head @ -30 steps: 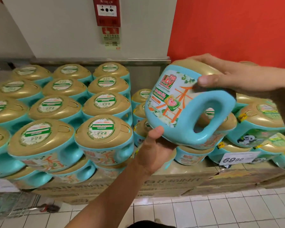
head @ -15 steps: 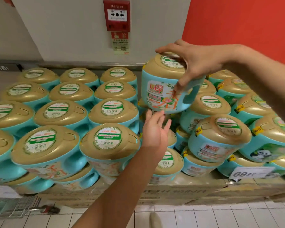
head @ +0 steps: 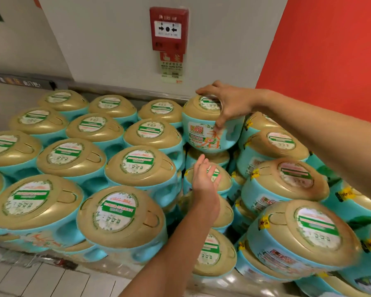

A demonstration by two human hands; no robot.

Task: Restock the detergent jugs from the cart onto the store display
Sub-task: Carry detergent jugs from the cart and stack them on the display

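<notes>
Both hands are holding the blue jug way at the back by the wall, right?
Not quite. Only the right hand is holding the blue jug way at the back by the wall. The left hand is open just below it and holds nothing. The head view shows this.

The left hand (head: 205, 181) and right hand (head: 229, 103) are bare. The left forearm (head: 176, 243) and right forearm (head: 319, 133) are uncovered to the frame edges. The left forearm looks slim, and the right looks broader close to the lens.
</notes>
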